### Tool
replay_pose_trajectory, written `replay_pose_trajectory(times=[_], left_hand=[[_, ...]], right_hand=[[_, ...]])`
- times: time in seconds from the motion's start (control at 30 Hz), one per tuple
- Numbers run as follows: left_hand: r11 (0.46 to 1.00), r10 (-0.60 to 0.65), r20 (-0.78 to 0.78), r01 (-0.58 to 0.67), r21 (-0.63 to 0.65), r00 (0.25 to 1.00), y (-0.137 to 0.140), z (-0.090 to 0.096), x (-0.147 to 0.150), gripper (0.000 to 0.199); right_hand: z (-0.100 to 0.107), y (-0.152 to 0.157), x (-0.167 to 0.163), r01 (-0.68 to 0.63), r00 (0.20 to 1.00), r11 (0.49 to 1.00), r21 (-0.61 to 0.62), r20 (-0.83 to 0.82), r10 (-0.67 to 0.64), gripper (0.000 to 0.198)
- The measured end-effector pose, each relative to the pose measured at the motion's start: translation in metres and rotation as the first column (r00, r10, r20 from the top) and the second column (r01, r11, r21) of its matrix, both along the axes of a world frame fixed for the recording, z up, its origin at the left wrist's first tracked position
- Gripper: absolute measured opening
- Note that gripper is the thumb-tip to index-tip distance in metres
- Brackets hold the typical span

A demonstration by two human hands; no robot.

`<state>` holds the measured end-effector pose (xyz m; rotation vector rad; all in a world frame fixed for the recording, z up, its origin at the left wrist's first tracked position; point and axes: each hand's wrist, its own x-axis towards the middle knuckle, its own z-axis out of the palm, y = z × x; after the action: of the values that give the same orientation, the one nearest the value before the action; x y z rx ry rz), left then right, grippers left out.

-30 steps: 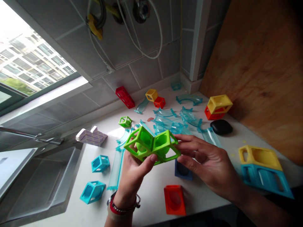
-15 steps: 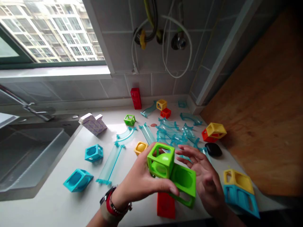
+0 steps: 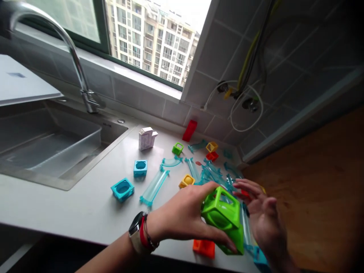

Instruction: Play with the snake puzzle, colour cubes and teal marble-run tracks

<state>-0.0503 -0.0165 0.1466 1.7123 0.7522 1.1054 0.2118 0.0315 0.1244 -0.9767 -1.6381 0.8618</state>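
Here, left hand: fingers grasping green blocks near the front edge of the counter.
Right hand: fingers loose, parted, beside them.
Orange block: near that edge.

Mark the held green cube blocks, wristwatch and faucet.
Green cube blocks (image 3: 222, 218), head view: upper block's body.
Wristwatch (image 3: 136, 223), head view: dark case.
Faucet (image 3: 75, 57), head view: curved neck.

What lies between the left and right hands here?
In the head view, the green blocks, held by the left hand, with a clear blue track showing between them and the right hand.
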Motion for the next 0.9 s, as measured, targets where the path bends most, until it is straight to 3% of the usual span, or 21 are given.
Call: replay_pose_trajectory(times=[0.1, 0.17, 0.2, 0.23, 0.27, 0.33, 0.5, 0.67, 0.8, 0.9], left_hand=[[0.998, 0.036, 0.027, -0.037, 0.044, 0.999, -0.007, 0.005, -0.013, 0.061], [0.997, 0.046, 0.063, -0.050, 0.064, 0.997, -0.010, 0.007, -0.020, 0.059], [0.996, 0.046, 0.091, -0.052, 0.069, 0.995, -0.011, 0.008, -0.022, 0.058], [0.996, 0.045, 0.124, -0.054, 0.068, 0.991, -0.012, 0.009, -0.025, 0.056], [0.996, 0.046, 0.160, -0.056, 0.063, 0.986, -0.013, 0.009, -0.028, 0.055], [0.997, 0.057, 0.218, -0.069, 0.044, 0.974, -0.016, 0.009, -0.034, 0.055], [0.997, 0.082, 0.271, -0.080, -0.018, 0.959, -0.025, 0.002, -0.053, 0.057], [0.988, 0.152, 0.390, -0.135, -0.073, 0.908, -0.019, -0.008, -0.073, 0.055], [0.957, 0.291, 0.484, -0.256, -0.139, 0.825, -0.004, -0.021, -0.089, 0.052], [0.914, 0.405, 0.499, -0.361, -0.188, 0.766, 0.008, -0.033, -0.098, 0.047]], right_hand=[[0.033, 0.042, -0.042, -0.108, 0.964, 0.994, -0.020, 0.243, 0.110, 0.047], [0.044, 0.075, -0.083, -0.218, 0.826, 0.974, -0.066, 0.518, 0.220, 0.044], [0.044, 0.091, -0.104, -0.242, 0.712, 0.969, -0.049, 0.669, 0.212, 0.043], [0.042, 0.107, -0.125, -0.265, 0.543, 0.964, -0.036, 0.820, 0.180, 0.040], [0.037, 0.121, -0.144, -0.267, 0.472, 0.963, -0.027, 0.868, 0.155, 0.035], [0.023, 0.145, -0.176, -0.275, 0.379, 0.961, -0.017, 0.917, 0.125, 0.034], [-0.006, 0.172, -0.215, -0.321, 0.212, 0.947, -0.025, 0.972, 0.098, 0.058], [-0.007, 0.177, -0.224, -0.361, 0.146, 0.931, -0.047, 0.983, 0.107, 0.038], [0.014, 0.181, -0.215, -0.344, 0.213, 0.939, -0.017, 0.972, 0.095, 0.038], [0.044, 0.179, -0.200, -0.339, 0.295, 0.941, -0.007, 0.949, 0.113, 0.039]])
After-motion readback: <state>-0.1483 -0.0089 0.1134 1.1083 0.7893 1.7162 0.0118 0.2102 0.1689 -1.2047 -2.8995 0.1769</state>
